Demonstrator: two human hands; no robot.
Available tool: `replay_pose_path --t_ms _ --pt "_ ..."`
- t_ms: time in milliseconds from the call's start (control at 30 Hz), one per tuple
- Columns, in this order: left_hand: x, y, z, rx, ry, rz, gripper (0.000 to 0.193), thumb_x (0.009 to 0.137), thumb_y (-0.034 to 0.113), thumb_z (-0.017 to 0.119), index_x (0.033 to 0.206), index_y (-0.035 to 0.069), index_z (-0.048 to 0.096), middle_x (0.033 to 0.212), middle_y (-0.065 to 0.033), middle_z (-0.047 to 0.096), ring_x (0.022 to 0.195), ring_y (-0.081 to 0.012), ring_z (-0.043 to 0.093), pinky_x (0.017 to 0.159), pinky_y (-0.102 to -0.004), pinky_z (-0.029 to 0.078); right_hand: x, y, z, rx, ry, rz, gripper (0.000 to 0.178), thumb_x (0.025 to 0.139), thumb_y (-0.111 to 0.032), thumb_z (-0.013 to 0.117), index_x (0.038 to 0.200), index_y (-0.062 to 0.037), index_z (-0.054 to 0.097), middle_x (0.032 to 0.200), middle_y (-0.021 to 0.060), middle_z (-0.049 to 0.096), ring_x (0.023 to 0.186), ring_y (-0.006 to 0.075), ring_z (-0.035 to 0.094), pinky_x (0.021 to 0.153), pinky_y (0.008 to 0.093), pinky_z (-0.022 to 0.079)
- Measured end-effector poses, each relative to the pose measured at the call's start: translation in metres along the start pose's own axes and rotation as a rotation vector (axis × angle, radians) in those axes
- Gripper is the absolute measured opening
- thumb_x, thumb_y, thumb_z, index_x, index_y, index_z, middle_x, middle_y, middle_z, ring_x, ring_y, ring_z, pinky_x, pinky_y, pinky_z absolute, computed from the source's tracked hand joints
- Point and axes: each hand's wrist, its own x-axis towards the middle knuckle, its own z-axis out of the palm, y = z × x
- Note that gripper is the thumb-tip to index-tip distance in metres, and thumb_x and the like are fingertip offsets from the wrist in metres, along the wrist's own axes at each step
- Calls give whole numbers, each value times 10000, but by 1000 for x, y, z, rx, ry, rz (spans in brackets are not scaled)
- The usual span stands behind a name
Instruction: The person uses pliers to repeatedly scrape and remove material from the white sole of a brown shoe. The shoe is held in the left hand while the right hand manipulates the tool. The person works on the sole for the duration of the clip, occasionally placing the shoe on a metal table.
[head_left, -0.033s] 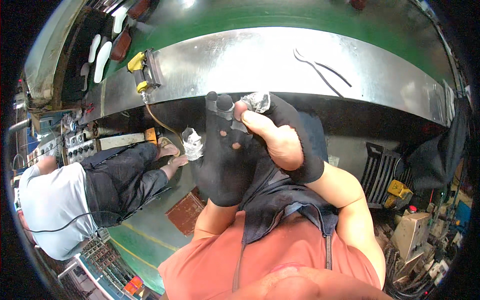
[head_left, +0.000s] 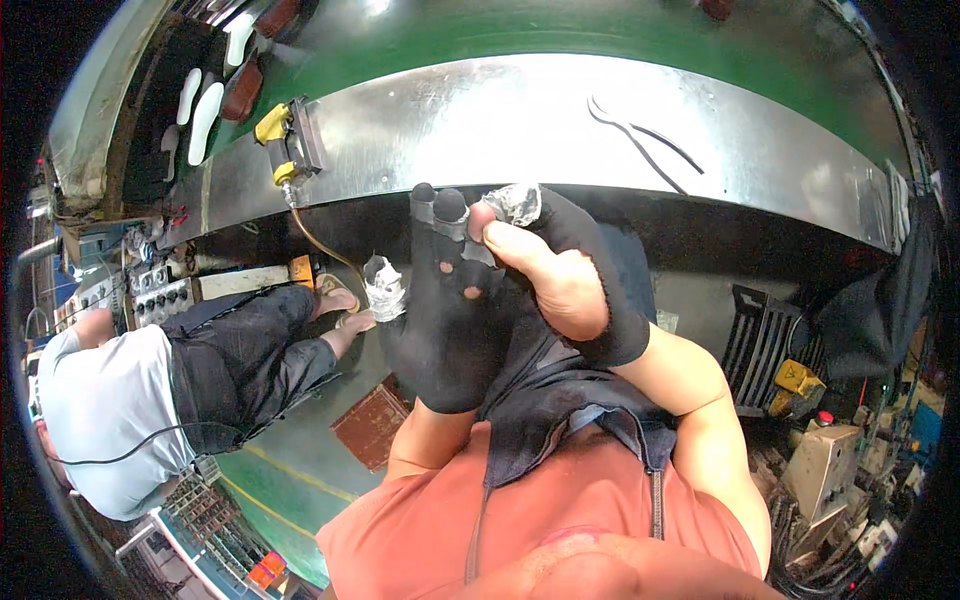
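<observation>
My left hand (head_left: 445,320) is raised in a worn black glove with small holes, its fingers stretched out. Grey tape (head_left: 448,228) circles some of its fingers, and crumpled white tape (head_left: 385,290) wraps the digit at its left side. My right hand (head_left: 575,280), in a black glove that leaves the thumb bare, pinches a bare fingertip of the left hand between thumb and a finger wrapped in white tape (head_left: 515,204). Whether a loose piece of tape lies in that pinch is hidden. Both hands are just in front of the metal bench edge.
On the metal bench (head_left: 400,130) lie a yellow and black air tool (head_left: 287,140) with a hose and long-handled metal pincers (head_left: 650,145). White shoe-shaped pieces (head_left: 206,122) lie back left. A co-worker (head_left: 120,410) is at left, near a brown box (head_left: 370,422). Machinery (head_left: 825,465) stands right.
</observation>
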Motion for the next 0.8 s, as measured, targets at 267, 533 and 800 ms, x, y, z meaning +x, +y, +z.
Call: replay_pose_path --t_ms 267,533,800 --pt "8 8 -10 -56 -169 -88 618 942 465 324 1455 158 165 1416 -98 360 1127 -264 476 989 -432 354 3 2 -2 49 -30 38 181 863 -158 585 932 6 622 864 45 646 797 113 575 734 273 465" --pt "7 4 15 -2032 86 -121 603 940 374 359 1444 94 184 1434 -120 322 1309 -241 312 1063 -433 245 -2 4 -1 -92 39 -95 173 860 -131 579 973 0 595 887 42 631 806 115 572 746 276 471" --pt "3 -1 -20 -4098 -142 -597 507 974 234 345 1437 79 211 1428 -116 331 1275 -225 355 1067 -344 262 -9 -5 5 -188 -7 -99 204 866 -152 595 1016 -14 575 914 52 630 787 93 566 719 246 473"
